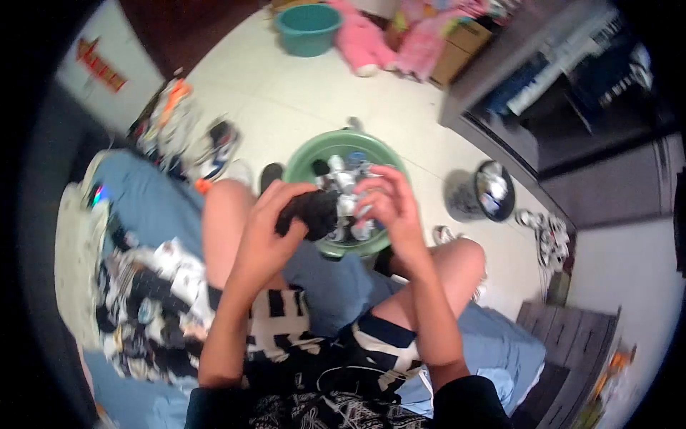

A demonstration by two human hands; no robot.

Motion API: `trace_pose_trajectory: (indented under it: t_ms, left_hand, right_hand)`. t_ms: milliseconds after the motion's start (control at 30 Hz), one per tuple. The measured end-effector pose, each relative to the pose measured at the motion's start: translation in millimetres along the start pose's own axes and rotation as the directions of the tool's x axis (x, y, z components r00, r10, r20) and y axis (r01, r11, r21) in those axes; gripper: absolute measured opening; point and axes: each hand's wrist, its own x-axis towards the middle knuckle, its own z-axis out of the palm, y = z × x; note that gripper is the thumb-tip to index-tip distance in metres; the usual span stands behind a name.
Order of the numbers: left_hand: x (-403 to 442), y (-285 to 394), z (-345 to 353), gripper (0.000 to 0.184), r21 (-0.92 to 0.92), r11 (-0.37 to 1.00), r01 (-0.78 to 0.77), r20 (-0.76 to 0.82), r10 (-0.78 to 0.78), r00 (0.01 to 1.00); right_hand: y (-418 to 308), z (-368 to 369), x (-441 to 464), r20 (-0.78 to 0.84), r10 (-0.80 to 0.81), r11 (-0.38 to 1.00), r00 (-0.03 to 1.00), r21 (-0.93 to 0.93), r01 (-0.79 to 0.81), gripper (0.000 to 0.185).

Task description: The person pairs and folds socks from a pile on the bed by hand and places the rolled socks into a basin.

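Note:
A bunched black cloth item is gripped in my left hand, whose fingers and thumb wrap its left side. Just to the right of it, my right hand is raised with its fingers apart and curved, with nothing visible in them. Both hands are above a green basin on the floor. Inside the basin lie several rolled white, grey, black and blue cloth pieces, partly hidden by the hands and the black item.
A pile of mixed clothes lies on the blue bed at the left. A black bin and shoes stand at the right. A teal tub, pink plush items and an open wardrobe are farther back.

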Motion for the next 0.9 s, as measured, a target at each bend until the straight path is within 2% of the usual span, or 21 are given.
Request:
trace_pose_trajectory:
  t_ms: [67, 100, 133, 200, 233, 267, 333, 400, 433, 467, 500, 533, 567, 600, 667, 700, 733, 800, 833, 867, 900]
  left_hand:
    - [38.1, -0.1, 42.2, 0.042, 0.045, 0.991, -0.129, 0.067, 0.126, 0.99]
    - [53.0, -4.8, 55.6, 0.046, 0.037, 0.99, -0.135, 0.135, 0.129, 0.982]
    - [59.5, -19.2, 68.6, 0.048, -0.119, 0.985, -0.125, 0.116, 0.139, 0.983]
    - [73.6, -40.4, 90.8, 0.051, -0.447, 0.893, -0.045, 0.003, 0.052, 0.999]
    - [74.6, -47.4, 89.7, 0.05, -0.581, 0.809, 0.09, 0.057, -0.07, 0.996]
    - [74.4, -53.8, 90.5, 0.05, -0.579, 0.809, 0.103, 0.071, -0.076, 0.995]
    - [73.0, -57.2, 85.9, 0.048, -0.66, 0.741, 0.122, 0.019, -0.147, 0.989]
    - [71.3, -59.2, 89.3, 0.049, -0.655, 0.75, 0.095, -0.021, -0.145, 0.989]
    - [70.7, -63.0, 93.7, 0.045, -0.579, 0.813, -0.065, -0.214, -0.075, 0.974]
    - [70.8, -67.9, 96.8, 0.04, -0.472, 0.855, -0.215, -0.395, 0.014, 0.919]
    - [70.1, -76.1, 92.2, 0.04, -0.474, 0.854, -0.215, -0.394, 0.013, 0.919]
    - [67.3, -86.5, 82.2, 0.038, -0.135, 0.977, -0.167, -0.26, 0.128, 0.957]
    - [64.1, -94.7, 76.7, 0.036, 0.23, 0.961, -0.156, -0.085, 0.179, 0.98]
    - [62.8, -95.2, 78.8, 0.036, 0.231, 0.961, -0.154, -0.078, 0.176, 0.981]
    - [63.4, -91.7, 87.0, 0.039, -0.039, 0.998, -0.053, -0.072, 0.05, 0.996]
    - [63.5, -83.0, 89.3, 0.051, -0.002, 0.998, -0.063, -0.034, 0.063, 0.997]
    - [63.1, -79.8, 93.9, 0.051, 0.0, 0.998, -0.066, -0.031, 0.066, 0.997]
    - [60.0, -77.8, 100.0, 0.054, -0.083, 0.995, -0.05, 0.036, 0.053, 0.998]
    - [58.1, -83.5, 101.7, 0.058, -0.082, 0.996, -0.03, 0.045, 0.033, 0.998]
    - [56.9, -85.9, 103.1, 0.058, -0.078, 0.997, -0.026, 0.046, 0.03, 0.998]
    - [57.8, -84.2, 104.8, 0.058, -0.277, 0.961, 0.016, 0.03, -0.008, 1.0]
  right_hand:
    - [-3.6, -5.7, 1.6, -0.074, -0.074, 0.991, 0.994, -0.113, 0.066, 0.062]
    - [0.3, -13.2, 3.2, -0.147, -0.126, 0.973, 0.981, -0.213, 0.093, 0.065]
    - [-1.1, -19.2, 0.9, -0.219, -0.12, 0.924, 0.968, -0.38, 0.029, 0.055]
    - [2.6, -33.6, 5.0, -0.282, -0.027, 0.979, 0.959, -0.199, -0.031, 0.042]
    - [0.4, -35.5, 3.4, -0.309, 0.069, 0.995, 0.949, -0.047, -0.087, 0.035]
    - [4.6, -37.9, 4.0, -0.321, 0.076, 0.995, 0.944, -0.038, -0.093, 0.035]
    - [13.4, -38.4, 6.6, -0.256, 0.026, 0.997, 0.966, 0.081, -0.005, 0.037]
    - [18.3, -32.9, 9.3, -0.254, 0.082, 0.987, 0.964, 0.155, -0.043, 0.039]
    - [18.0, -29.3, 11.4, -0.255, 0.113, 0.991, 0.96, 0.103, -0.09, 0.039]
    - [18.3, -27.7, 13.4, -0.256, 0.143, 0.99, 0.956, 0.044, -0.136, 0.04]
    - [25.7, -25.0, 15.4, -0.283, 0.079, 0.992, 0.956, -0.072, -0.103, 0.041]
    - [31.4, -22.9, 15.7, -0.284, 0.082, 0.992, 0.955, -0.072, -0.107, 0.041]
    - [37.3, -20.5, 15.1, -0.311, 0.064, 0.992, 0.948, -0.082, -0.094, 0.04]
    - [41.2, -18.9, 14.0, -0.341, 0.044, 0.993, 0.939, -0.091, -0.08, 0.039]
    - [46.4, -16.1, 14.1, -0.391, 0.084, 0.995, 0.917, -0.013, -0.096, 0.037]
    - [47.8, -15.7, 14.7, -0.426, 0.125, 0.992, 0.896, 0.063, -0.108, 0.034]
    - [47.9, -17.7, 14.9, -0.428, 0.123, 0.992, 0.895, 0.064, -0.105, 0.034]
    - [45.2, -22.9, 15.0, -0.33, 0.008, 0.981, 0.944, -0.182, -0.072, 0.028]
    - [44.2, -21.5, 14.5, -0.329, 0.01, 0.981, 0.944, -0.178, -0.072, 0.028]
    - [42.1, -19.2, 13.7, -0.365, 0.026, 0.993, 0.931, -0.098, -0.066, 0.027]
    - [40.2, -17.6, 13.1, -0.399, 0.042, 0.998, 0.916, -0.017, -0.054, 0.025]
